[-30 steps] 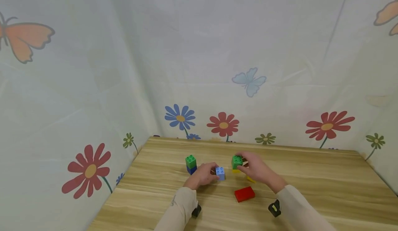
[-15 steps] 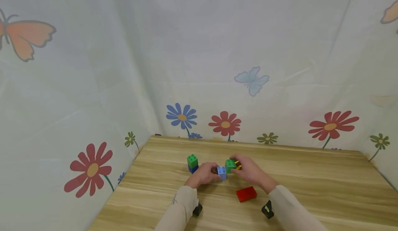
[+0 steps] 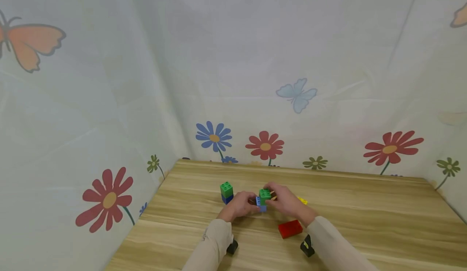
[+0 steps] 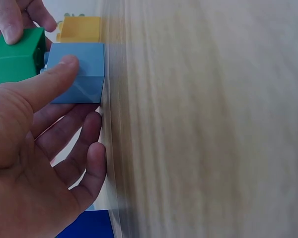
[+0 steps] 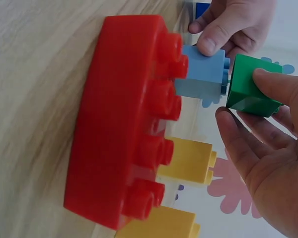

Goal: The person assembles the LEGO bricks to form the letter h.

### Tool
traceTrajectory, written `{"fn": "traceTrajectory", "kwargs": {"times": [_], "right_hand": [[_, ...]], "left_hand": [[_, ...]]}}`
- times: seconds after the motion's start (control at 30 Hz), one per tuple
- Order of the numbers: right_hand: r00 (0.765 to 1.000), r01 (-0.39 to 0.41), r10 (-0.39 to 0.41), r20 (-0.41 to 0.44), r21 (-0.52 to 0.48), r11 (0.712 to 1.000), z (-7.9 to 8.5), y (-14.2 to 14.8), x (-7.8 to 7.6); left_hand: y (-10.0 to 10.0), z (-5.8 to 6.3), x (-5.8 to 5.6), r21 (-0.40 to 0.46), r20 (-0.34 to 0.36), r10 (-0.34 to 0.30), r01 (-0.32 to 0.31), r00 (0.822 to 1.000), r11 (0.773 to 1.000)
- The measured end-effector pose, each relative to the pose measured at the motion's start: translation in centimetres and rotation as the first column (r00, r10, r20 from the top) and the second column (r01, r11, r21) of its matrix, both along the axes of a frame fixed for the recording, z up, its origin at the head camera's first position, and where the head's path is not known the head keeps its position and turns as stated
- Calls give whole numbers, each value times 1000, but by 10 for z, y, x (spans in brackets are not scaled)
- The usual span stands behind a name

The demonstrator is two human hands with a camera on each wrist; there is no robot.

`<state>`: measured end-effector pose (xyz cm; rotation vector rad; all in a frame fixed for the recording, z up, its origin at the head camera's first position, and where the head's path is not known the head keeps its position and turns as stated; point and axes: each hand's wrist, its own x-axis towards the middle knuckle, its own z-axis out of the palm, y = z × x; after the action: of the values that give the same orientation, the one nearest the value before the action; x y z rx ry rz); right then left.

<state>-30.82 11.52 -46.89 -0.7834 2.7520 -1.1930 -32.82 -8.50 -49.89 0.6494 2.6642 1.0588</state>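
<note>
Currently, the right grip pinches a green toy brick, slightly tilted just above the light-blue brick that the left grip pinches on the surface; a red brick lies nearby, a green-and-blue stack further left.

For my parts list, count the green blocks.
2: one green block in the right hand, above the light blue block; another green block on the dark blue block. Others may be hidden.

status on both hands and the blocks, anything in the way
Left hand pinching light blue block. Right hand holding green block just above it, gap showing, not seated. Nothing between them; red block lies apart.
</note>
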Motion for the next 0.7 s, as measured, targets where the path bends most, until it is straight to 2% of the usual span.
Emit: {"fn": "traceTrajectory", "kwargs": {"times": [0.27,0.7], "right_hand": [[1000,2,-2,15,-3,1000,0,-5,-1],[1000,0,-1,29,17,1000,0,-8,-3]], "left_hand": [[-1,4,2,6,-21,-28,28,999,1000],[-2,4,3,2,-8,-26,26,1000,1000]]}}
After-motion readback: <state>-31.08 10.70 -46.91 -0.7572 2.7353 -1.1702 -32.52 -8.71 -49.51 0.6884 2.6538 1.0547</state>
